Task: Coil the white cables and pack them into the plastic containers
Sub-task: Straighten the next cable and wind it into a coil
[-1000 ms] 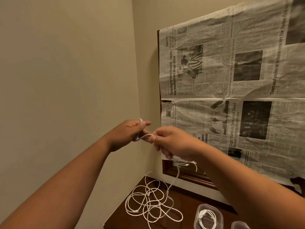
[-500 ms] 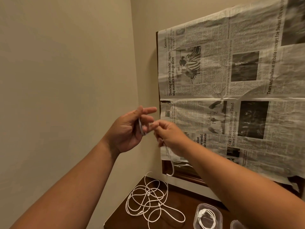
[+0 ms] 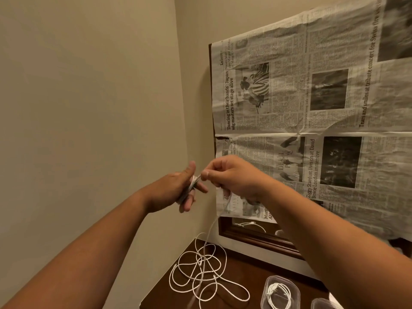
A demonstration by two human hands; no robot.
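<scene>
Mid-coil, cable up in the air above the table

The white cable (image 3: 193,180) is wrapped in a few loops around the fingers of your left hand (image 3: 178,190), thumb up, fingers spread just enough to carry the turns. Your right hand (image 3: 231,177) pinches the strand right beside that coil, and the slack drops down to a loose tangle (image 3: 201,272) on the dark wooden table (image 3: 240,269). Right of the tangle sits a clear plastic container (image 3: 279,292) with a coiled cable already inside.
</scene>
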